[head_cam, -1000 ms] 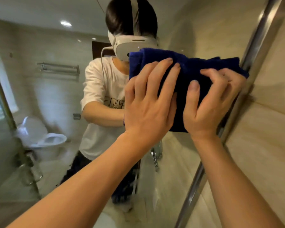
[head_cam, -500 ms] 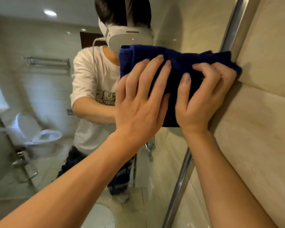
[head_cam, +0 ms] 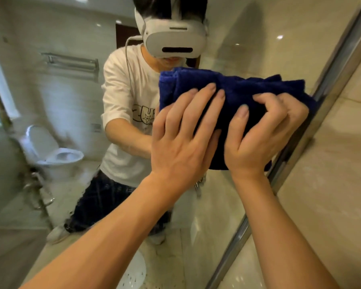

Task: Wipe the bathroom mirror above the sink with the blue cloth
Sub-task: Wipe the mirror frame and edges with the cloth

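A folded blue cloth (head_cam: 233,88) lies flat against the bathroom mirror (head_cam: 248,49), close to the mirror's right metal frame. My left hand (head_cam: 183,138) presses on the cloth's left part with straight, spread fingers. My right hand (head_cam: 265,132) is on the cloth's right part, its fingers curled and bunching the fabric. The lower middle of the cloth is hidden behind both hands. The mirror shows a person in a white T-shirt wearing a white headset.
A slanted metal frame strip (head_cam: 329,80) bounds the mirror on the right, with beige wall tiles (head_cam: 331,184) beyond it. Reflected in the mirror are a toilet (head_cam: 56,157), a towel rack (head_cam: 71,62) and a faucet (head_cam: 198,186).
Both hands and the cloth have slid down the mirror, uncovering the reflected headset. My right fingers have curled more tightly into the fabric.
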{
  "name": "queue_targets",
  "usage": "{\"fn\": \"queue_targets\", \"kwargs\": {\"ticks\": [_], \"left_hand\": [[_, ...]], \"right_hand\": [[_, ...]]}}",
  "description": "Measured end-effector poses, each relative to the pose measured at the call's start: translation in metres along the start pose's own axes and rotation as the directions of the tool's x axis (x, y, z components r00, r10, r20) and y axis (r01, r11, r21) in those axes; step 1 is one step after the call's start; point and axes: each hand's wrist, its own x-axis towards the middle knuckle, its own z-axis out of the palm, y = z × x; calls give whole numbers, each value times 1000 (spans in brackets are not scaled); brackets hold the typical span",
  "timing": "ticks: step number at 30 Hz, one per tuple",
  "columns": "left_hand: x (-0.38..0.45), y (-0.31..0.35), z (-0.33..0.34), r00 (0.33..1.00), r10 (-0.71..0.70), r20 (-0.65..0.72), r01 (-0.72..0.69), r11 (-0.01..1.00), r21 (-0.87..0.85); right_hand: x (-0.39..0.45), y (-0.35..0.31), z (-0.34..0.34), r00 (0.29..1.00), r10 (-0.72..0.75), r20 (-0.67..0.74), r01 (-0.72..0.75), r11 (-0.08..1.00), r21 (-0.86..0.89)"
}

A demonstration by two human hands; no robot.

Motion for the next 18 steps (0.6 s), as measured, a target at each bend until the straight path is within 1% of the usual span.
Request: {"fn": "queue_targets", "kwargs": {"ticks": [6, 11, 14, 18], "left_hand": [[-6, -26, -8, 1000, 28, -4, -28, 999, 34], [-7, -39, -15, 999, 32, 5, -32, 999, 18], [-7, -51, -23, 1000, 23, 4, -23, 1000, 8], [-6, -78, -38, 1000, 6, 7, -6, 1000, 13]], "right_hand": [[-8, -25, 11, 999, 41, -11, -41, 999, 31], [-9, -42, 16, 997, 79, -8, -79, 997, 8], [-11, -55, 21, 995, 95, 4, -95, 995, 6], [-10, -83, 33, 994, 102, 24, -103, 994, 46]]}}
